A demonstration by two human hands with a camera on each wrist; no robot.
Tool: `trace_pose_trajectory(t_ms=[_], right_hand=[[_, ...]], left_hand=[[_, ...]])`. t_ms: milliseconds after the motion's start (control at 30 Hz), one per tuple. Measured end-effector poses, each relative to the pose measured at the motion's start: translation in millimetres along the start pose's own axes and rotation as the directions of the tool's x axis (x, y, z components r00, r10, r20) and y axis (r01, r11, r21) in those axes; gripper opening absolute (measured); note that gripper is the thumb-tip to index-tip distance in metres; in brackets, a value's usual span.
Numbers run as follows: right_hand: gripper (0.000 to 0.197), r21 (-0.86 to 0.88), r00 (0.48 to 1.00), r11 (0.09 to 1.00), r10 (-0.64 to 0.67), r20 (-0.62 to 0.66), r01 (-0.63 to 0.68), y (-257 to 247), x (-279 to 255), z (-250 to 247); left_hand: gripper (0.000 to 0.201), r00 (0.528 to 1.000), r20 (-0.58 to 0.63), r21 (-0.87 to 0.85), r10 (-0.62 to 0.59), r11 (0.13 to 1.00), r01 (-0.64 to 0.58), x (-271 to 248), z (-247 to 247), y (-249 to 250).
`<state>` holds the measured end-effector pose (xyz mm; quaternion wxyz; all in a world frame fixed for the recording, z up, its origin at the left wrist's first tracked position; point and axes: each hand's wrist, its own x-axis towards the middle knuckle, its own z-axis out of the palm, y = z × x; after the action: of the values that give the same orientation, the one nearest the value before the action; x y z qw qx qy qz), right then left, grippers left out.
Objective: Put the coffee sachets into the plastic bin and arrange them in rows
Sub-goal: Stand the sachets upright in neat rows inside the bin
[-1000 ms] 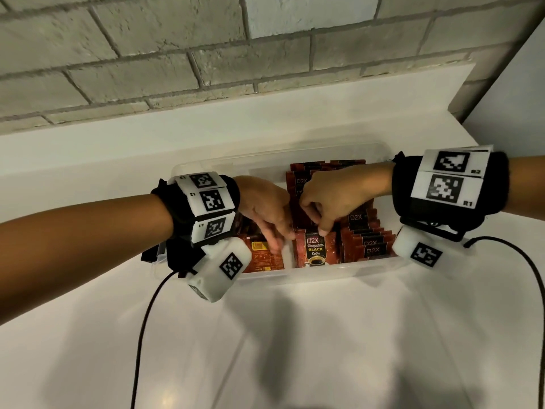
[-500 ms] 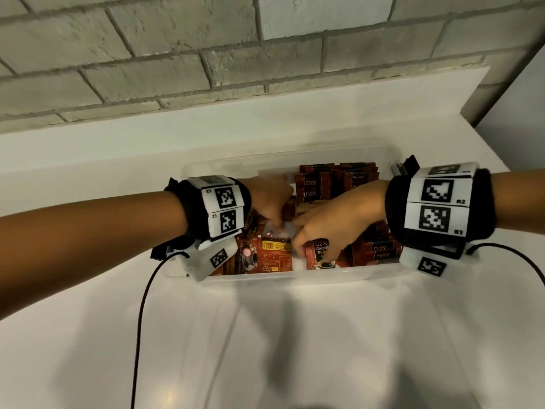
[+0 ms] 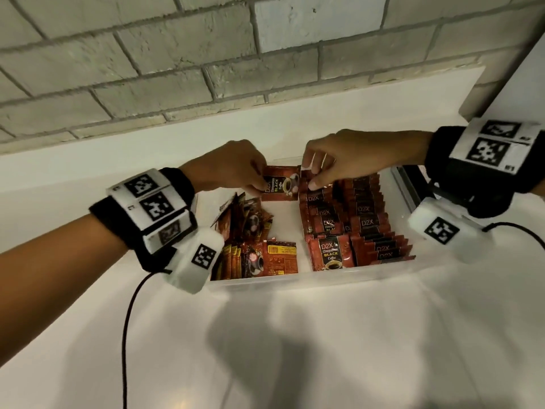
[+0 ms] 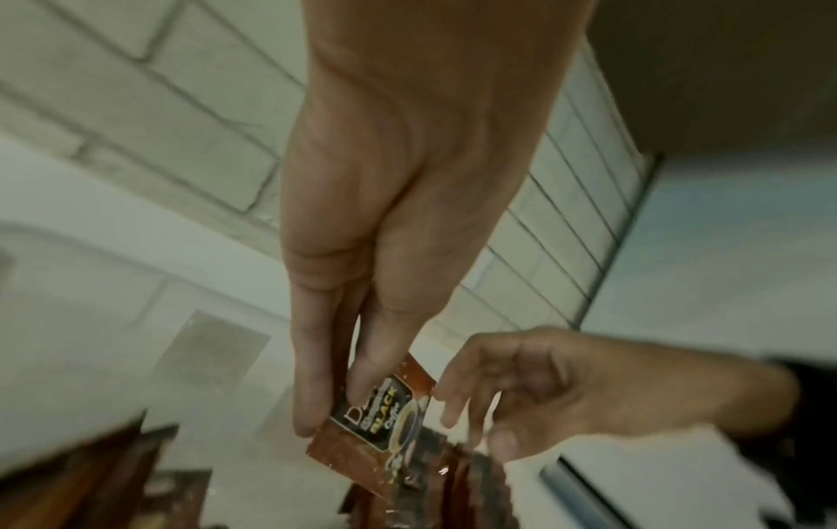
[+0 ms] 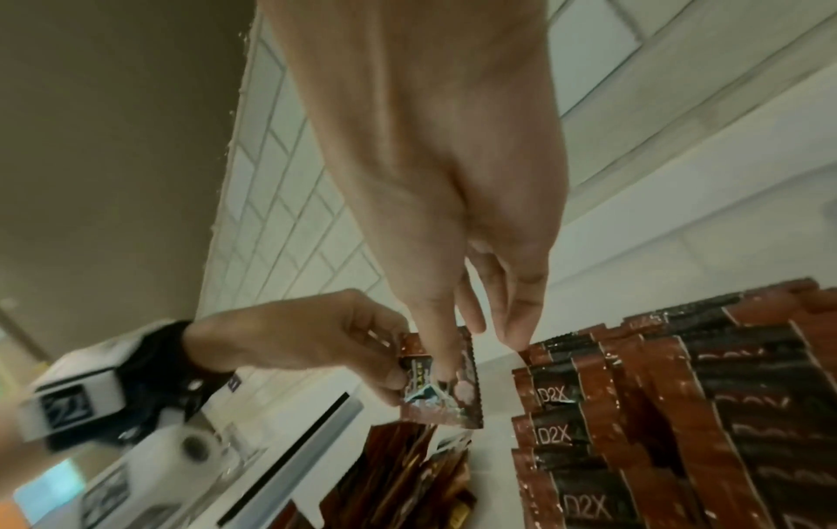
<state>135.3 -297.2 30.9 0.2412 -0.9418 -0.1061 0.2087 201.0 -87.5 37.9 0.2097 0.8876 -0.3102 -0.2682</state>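
While left hand (image 3: 233, 166) pinches, sachet (image 3: 281, 184) stands (sideways).

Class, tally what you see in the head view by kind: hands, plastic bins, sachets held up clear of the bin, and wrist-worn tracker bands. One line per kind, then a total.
Hands: 2, left hand and right hand
Plastic bin: 1
Held coffee sachet: 1
Wrist bands: 2, left wrist band and right wrist band
Total: 6

We record a white countertop (image 3: 295, 349) across six o'clock, carrying shadows. A pale brick wall (image 3: 177, 54) spans twelve o'clock above a white ledge (image 3: 147, 137). A black cable (image 3: 129, 320) trails towards seven o'clock.
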Motion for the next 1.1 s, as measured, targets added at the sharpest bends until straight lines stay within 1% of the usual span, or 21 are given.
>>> trace_pose_trajectory(t_ms=[33, 100, 133, 167, 233, 267, 300, 333, 367, 400, 433, 500, 600, 633, 700, 767, 833, 900, 1000, 1067, 1100], right_hand=[[0.046, 0.078, 1.000, 0.997, 0.026, -0.009, -0.026, 0.9, -0.7, -0.8], [0.041, 0.306, 0.999, 0.951, 0.046, 0.010, -0.047, -0.1, -2.1, 2.6], [0.035, 0.417, 0.999, 0.908, 0.045, 0.014, -0.046, -1.4, -3.4, 4.7], [0.030, 0.481, 0.999, 0.876, 0.037, 0.005, -0.035, -2.4, -5.1, 6.3], [0.024, 0.460, 0.999, 0.888, 0.019, -0.042, 0.002, -1.2, -8.0, 5.3], [0.022, 0.400, 0.998, 0.916, 0.006, -0.056, 0.017, 0.3, -9.0, 3.5], [0.020, 0.331, 0.999, 0.943, -0.010, -0.048, 0.025, 1.0, -10.2, 2.2], [0.020, 0.267, 1.000, 0.963, -0.024, -0.018, 0.028, 1.5, -11.6, 1.7], [0.020, 0.220, 0.999, 0.975, -0.033, 0.028, 0.026, 1.9, -12.9, 2.7], [0.022, 0.185, 0.997, 0.983, -0.033, 0.075, 0.018, 2.3, -13.7, 5.4], [0.026, 0.153, 0.993, 0.988, -0.026, 0.115, 0.008, 2.3, -14.5, 9.5], [0.038, 0.116, 0.984, 0.993, -0.003, 0.178, -0.018, 3.1, -15.8, 17.6], [0.046, 0.215, 0.974, 0.972, 0.042, 0.221, -0.091, 4.2, -15.9, 20.7], [0.045, 0.262, 0.973, 0.958, 0.057, 0.225, -0.117, 4.2, -16.0, 19.3], [0.042, 0.318, 0.970, 0.936, 0.082, 0.227, -0.153, 4.2, -17.7, 16.6], [0.029, 0.340, 0.966, 0.924, 0.093, 0.241, -0.173, 3.3, -20.7, 16.8], [0.016, 0.349, 0.967, 0.920, 0.097, 0.237, -0.177, 2.3, -22.9, 19.4], [0.014, 0.261, 0.970, 0.950, 0.116, 0.213, -0.171, 1.8, -23.1, 21.6], [0.027, 0.009, 0.977, 0.992, 0.123, 0.172, -0.127, 0.3, -21.8, 19.0], [0.043, 0.003, 0.972, 0.993, 0.117, 0.205, -0.120, 0.1, -21.1, 15.6], [0.049, 0.015, 0.969, 0.993, 0.109, 0.223, -0.115, 0.5, -20.2, 14.6]], left_hand=[[0.009, 0.999, 0.038, -0.169, -0.008, 0.985, 0.015, -5.1, -0.6, 0.5], [0.008, 0.996, 0.090, -0.357, 0.000, 0.934, 0.032, -9.7, 2.9, 1.3], [0.010, 0.994, 0.109, -0.399, 0.004, 0.916, 0.040, -11.2, 5.6, 2.6], [0.013, 0.991, 0.130, -0.430, 0.006, 0.902, 0.051, -11.7, 8.2, 3.5], [0.018, 0.982, 0.189, -0.431, 0.005, 0.899, 0.078, -9.7, 10.3, 3.3], [0.021, 0.974, 0.226, -0.370, -0.001, 0.925, 0.087, -8.4, 10.9, 3.3], [0.023, 0.964, 0.264, -0.241, -0.018, 0.967, 0.084, -6.3, 12.1, 3.6], [0.025, 0.953, 0.301, -0.054, -0.042, 0.997, 0.062, -3.7, 14.7, 4.6], [0.025, 0.938, 0.339, 0.133, -0.071, 0.991, 0.027, -0.9, 18.7, 6.5], [0.024, 0.919, 0.380, 0.269, -0.100, 0.963, -0.007, 1.1, 23.5, 8.8], [0.021, 0.894, 0.430, 0.344, -0.128, 0.938, -0.032, 2.8, 28.4, 11.4], [0.015, 0.827, 0.534, 0.404, -0.177, 0.912, -0.065, 7.7, 38.2, 15.0], [0.021, 0.732, 0.639, 0.468, -0.236, 0.875, -0.126, 10.7, 46.6, 20.2], [0.025, 0.714, 0.656, 0.476, -0.242, 0.868, -0.142, 11.4, 48.6, 21.0], [0.029, 0.702, 0.670, 0.473, -0.240, 0.867, -0.155, 13.1, 52.3, 21.2], [0.025, 0.717, 0.661, 0.464, -0.222, 0.872, -0.158, 15.1, 54.7, 19.0], [0.017, 0.759, 0.625, 0.432, -0.179, 0.890, -0.145, 16.2, 55.6, 16.8], [0.013, 0.812, 0.568, 0.381, -0.135, 0.918, -0.114, 15.6, 54.4, 15.8], [0.027, 0.883, 0.457, 0.316, -0.109, 0.948, -0.046, 13.2, 48.3, 14.3], [0.031, 0.901, 0.423, 0.285, -0.093, 0.958, -0.035, 11.9, 42.4, 13.4], [0.027, 0.904, 0.420, 0.279, -0.078, 0.959, -0.046, 10.8, 38.2, 13.4]])
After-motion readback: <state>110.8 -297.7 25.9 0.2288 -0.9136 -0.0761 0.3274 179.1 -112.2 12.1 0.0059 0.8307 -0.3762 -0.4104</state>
